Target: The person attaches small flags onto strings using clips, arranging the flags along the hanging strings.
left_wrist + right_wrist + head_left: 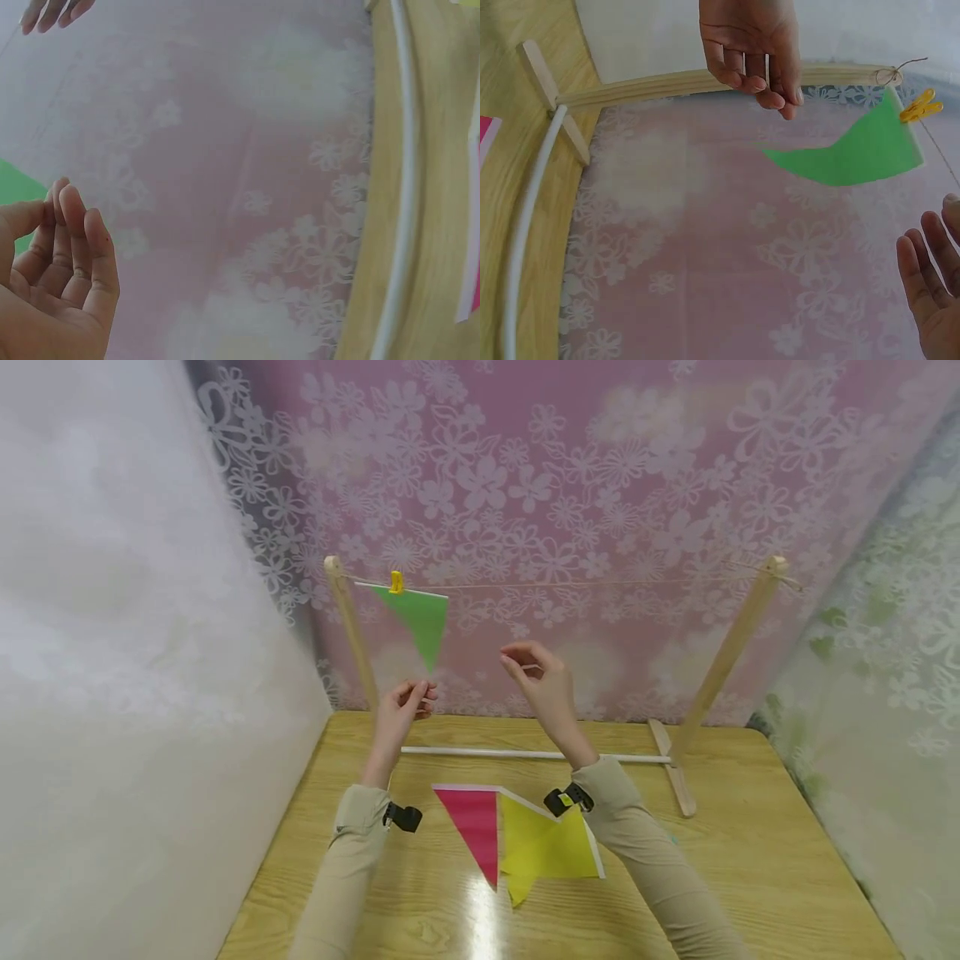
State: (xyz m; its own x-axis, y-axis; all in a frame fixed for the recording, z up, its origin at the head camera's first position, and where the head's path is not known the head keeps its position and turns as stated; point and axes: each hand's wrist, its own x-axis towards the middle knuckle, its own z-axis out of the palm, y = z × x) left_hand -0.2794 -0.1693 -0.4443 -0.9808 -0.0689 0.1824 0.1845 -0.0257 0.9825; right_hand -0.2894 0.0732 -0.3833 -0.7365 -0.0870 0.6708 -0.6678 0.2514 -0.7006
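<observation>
A green triangular pennant (422, 620) hangs from a string (562, 583) by one yellow clothespin (396, 582) near the left post. Just below the pennant's lower point is my left hand (401, 714), its thumb and fingertips close together with nothing seen in them. The right wrist view shows the pennant's tip (780, 159) curling free, apart from the left fingertips. My right hand (546, 687) is raised right of the pennant and below the string, its fingers loosely bent and holding nothing. In the right wrist view, the right fingers (931, 255) stand apart from the clothespin.
The string runs between a left wooden post (352, 635) and a right one (727, 652), joined low down by a white rod (487, 752). A pinkish-red pennant (477, 827) and yellow pennant material (547, 847) lie on the wooden table (337, 893). Patterned cloth (637, 460) hangs behind.
</observation>
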